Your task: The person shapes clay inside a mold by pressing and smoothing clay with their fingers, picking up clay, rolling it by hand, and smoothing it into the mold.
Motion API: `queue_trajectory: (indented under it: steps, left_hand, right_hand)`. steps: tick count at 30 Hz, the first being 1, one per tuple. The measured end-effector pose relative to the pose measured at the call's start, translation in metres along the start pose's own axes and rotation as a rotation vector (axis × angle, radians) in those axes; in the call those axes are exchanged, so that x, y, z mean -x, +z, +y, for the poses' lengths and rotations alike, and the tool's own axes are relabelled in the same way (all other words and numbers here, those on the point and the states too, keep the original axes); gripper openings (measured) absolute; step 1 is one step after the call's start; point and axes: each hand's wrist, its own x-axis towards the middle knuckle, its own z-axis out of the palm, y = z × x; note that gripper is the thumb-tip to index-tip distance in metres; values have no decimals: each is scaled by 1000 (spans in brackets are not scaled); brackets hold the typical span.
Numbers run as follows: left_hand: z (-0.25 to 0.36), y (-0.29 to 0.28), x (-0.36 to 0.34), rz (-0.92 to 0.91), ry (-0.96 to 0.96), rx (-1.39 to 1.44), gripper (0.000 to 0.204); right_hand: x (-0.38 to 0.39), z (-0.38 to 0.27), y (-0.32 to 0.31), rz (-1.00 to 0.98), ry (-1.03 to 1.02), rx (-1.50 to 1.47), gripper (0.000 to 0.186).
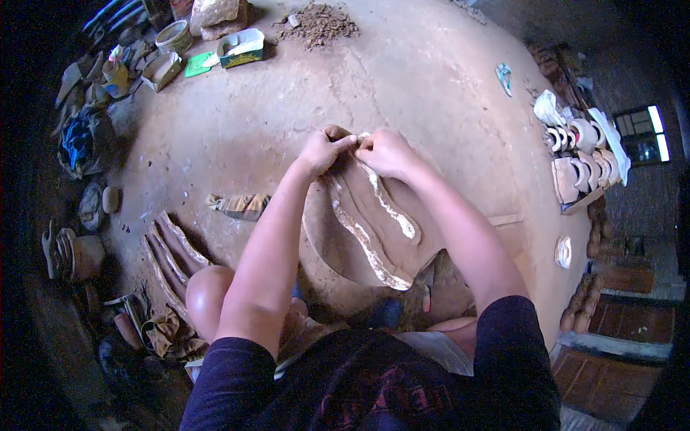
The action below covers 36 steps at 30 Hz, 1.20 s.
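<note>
Pinching with both hands, you have the fingers of your left hand (323,152) and right hand (388,154) closed at the far end of the curved brown piece (368,208); your knuckles hide the exact contact. The piece lies before you, low over the floor (438,93), between your forearms, with 2 ragged pale strips (366,251) running along it.

Uneven pressure could crack or tear that far end, and a pull from 1 hand alone could twist the rest. The pale crust looks brittle, so flakes may drop. A shift of your left knee (208,294) might knock the ridged piece (171,248) just beside it.

Far off to your left, an open dark-green box (243,59) holds pale material. Near it stand a round tub (175,45) and an open carton (171,74), their contents hard to make out. At your right, a crate (583,202) carries rows of curved pale pieces (594,169).
</note>
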Motion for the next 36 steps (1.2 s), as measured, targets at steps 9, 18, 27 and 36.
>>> queue_trajectory:
  steps: [9,18,27,36]
  left_hand:
    - [3,2,2,39,55,-129,29]
    - [23,10,13,116,-36,-237,30]
    - [16,12,6,129,-40,-241,33]
    - [-2,5,1,143,15,-222,35]
  right_hand:
    - [19,11,10,227,-169,137,28]
    - [39,17,10,162,62,-46,26]
    - [48,27,16,128,206,-205,29]
    - [64,18,21,178,299,-237,31]
